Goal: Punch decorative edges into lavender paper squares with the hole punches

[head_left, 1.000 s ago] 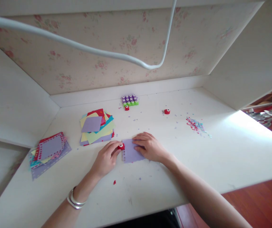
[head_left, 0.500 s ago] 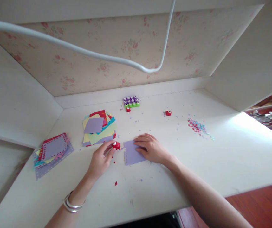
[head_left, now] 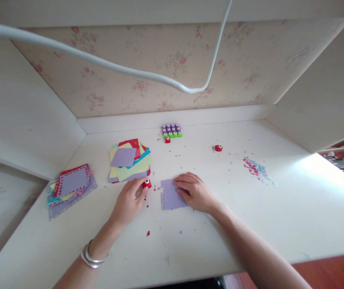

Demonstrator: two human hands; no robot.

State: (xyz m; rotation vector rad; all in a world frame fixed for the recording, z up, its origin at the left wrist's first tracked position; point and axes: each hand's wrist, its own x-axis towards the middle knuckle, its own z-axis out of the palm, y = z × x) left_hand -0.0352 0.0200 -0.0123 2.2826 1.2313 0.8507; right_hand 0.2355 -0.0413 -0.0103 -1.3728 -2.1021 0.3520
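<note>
My left hand (head_left: 130, 200) pinches a small red craft punch (head_left: 146, 184) with a white button between thumb and fingertips, just left of a purple paper square (head_left: 169, 196). A narrow gap separates the punch from that sheet. Small notches and holes run along the sheet's left edge. My right hand (head_left: 194, 192) lies flat on the sheet with fingers stretched out, covering its upper right part. Tiny red paper bits (head_left: 148, 206) are scattered below the punch.
Behind my left hand lies a stack of coloured paper (head_left: 130, 172); further left are sheets with punched borders (head_left: 72, 182). Purple and green punches (head_left: 172, 130) stand in rows at the back, a red one (head_left: 167, 140) before them. Another red punch (head_left: 218, 148) and confetti (head_left: 256, 168) lie right.
The punch in my left hand has shifted slightly left, away from the purple sheet. My right hand stays on the paper. The whole view has swung a little.
</note>
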